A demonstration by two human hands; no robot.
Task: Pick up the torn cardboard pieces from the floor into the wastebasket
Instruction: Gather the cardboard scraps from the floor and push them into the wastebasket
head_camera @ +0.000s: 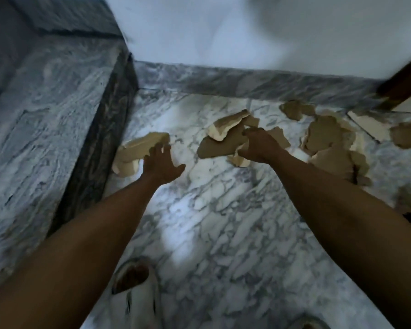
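Torn brown cardboard pieces lie scattered on the marble floor (218, 210). One pale piece (138, 148) lies by the stone step at the left, and my left hand (160, 163) hovers at its near edge with fingers spread, holding nothing. A middle pile (223, 136) lies in front of my right hand (259, 144), which rests on it with fingers curled down; whether it grips a piece is unclear. Several more pieces (328, 138) are spread to the right near the wall. No wastebasket is in view.
A raised marble step (40, 119) with a dark edge borders the floor on the left. A white wall with a marble skirting (247, 79) closes the far side. A dark wooden edge (403, 79) stands at the right. My white slipper (138, 295) shows at the bottom.
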